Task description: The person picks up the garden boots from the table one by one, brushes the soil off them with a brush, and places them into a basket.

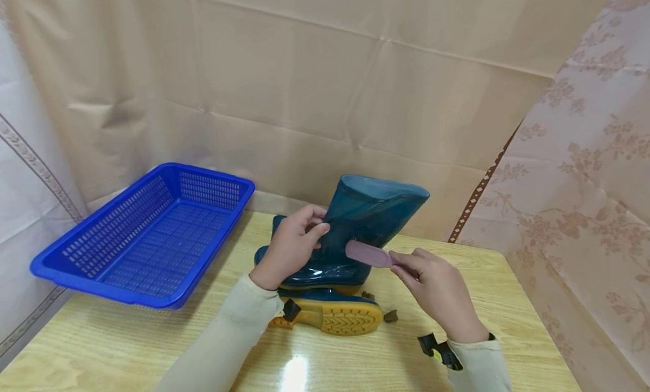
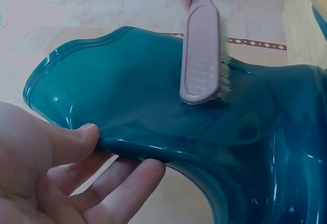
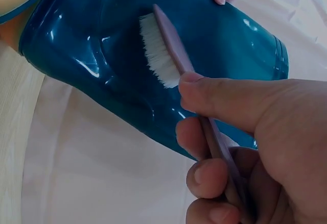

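A dark teal rubber boot stands tilted, its shaft leaning to the right with the opening up. My left hand pinches the shaft's edge, thumb on one side and fingers beneath in the left wrist view. My right hand grips the handle of a mauve scrubbing brush. In the right wrist view, its white bristles lie against the side of the shaft. A second boot lies on its side in front, its yellow sole facing me.
A blue plastic basket with slotted walls stands on the left of the wooden table. Brown lumps lie beside the yellow sole. A beige curtain hangs behind, with a flowered cloth on the right.
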Demonstrator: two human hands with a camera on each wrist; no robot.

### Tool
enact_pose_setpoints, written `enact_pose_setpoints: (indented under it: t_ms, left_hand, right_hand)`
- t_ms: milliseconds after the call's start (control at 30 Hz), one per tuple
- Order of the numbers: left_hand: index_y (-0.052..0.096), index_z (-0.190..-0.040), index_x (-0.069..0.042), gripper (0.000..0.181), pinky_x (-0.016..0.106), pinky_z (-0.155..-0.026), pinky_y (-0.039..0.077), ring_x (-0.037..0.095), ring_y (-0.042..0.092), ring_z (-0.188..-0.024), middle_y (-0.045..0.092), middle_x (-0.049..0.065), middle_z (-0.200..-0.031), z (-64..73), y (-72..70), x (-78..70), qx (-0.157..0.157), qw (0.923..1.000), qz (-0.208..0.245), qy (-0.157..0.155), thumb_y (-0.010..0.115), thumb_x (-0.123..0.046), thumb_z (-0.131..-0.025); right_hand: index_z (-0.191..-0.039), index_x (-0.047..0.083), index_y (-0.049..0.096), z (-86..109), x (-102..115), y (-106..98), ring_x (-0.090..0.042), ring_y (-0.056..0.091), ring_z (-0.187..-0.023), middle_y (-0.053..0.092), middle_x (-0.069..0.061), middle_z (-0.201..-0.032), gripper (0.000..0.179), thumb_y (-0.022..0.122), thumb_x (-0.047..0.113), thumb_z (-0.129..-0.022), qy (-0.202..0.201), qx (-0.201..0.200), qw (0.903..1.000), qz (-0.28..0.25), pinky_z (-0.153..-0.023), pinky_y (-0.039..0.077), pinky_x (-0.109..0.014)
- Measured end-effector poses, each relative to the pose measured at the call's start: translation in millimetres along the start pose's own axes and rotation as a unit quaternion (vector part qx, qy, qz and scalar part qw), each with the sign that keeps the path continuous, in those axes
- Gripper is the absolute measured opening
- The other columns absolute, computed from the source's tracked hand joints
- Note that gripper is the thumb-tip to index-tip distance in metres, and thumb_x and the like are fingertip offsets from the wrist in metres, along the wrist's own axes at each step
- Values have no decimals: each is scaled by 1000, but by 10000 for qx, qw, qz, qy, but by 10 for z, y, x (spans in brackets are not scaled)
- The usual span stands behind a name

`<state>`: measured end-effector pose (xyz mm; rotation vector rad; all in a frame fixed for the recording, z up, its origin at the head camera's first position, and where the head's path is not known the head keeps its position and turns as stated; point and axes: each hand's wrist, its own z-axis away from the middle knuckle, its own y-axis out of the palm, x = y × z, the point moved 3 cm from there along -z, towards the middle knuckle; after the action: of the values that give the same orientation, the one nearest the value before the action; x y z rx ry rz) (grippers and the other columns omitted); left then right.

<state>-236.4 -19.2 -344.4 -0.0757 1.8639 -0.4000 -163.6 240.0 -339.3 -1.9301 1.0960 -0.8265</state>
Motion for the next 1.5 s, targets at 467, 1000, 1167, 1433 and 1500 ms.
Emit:
enact_pose_setpoints:
  t_ms: [467,1000,1167,1433,1500]
  left_hand:
    - [66,-127,-15,21,36,-80,62,16,70,-98,72,1,-109,6,7,-22,122,9999,22,14,60,-16,-106]
    - [67,-127,-13,25,36,-81,62,18,72,-97,75,2,-111,-4,18,9,80,9999,-83,0,65,-17,-103]
    - [69,-126,-13,24,36,-81,62,18,72,-96,75,2,-111,-11,6,16,112,9999,-94,-47,65,-18,-104]
    - [68,-126,-12,23,37,-82,62,19,72,-98,74,3,-110,-20,-4,49,79,9998,-128,-108,64,-17,-104]
    - [68,-126,-12,23,37,-82,62,18,72,-98,74,3,-110,-19,-1,47,76,9999,-119,-94,64,-17,-104]
  right_hand:
    - [-118,15,80,-24,29,-39,2,33,-54,53,13,-72,34,86,12,-85,-575,-667,9958,-240,-45,28,-19]
    - [-119,13,79,-20,36,-75,1,33,-55,56,10,-74,36,86,8,-84,-600,-950,9933,-258,-46,28,-17]
    - [-117,13,80,-36,30,-66,0,34,-54,56,10,-72,32,86,11,-85,-446,-828,9955,-133,-46,29,-19]
    - [-117,16,80,-12,-41,-3,-5,38,-53,59,7,-72,28,82,20,-90,457,58,9989,67,-47,32,-24]
    - [-118,16,80,-9,-33,-12,-4,37,-53,59,8,-73,29,82,20,-90,364,2,9993,17,-46,31,-24]
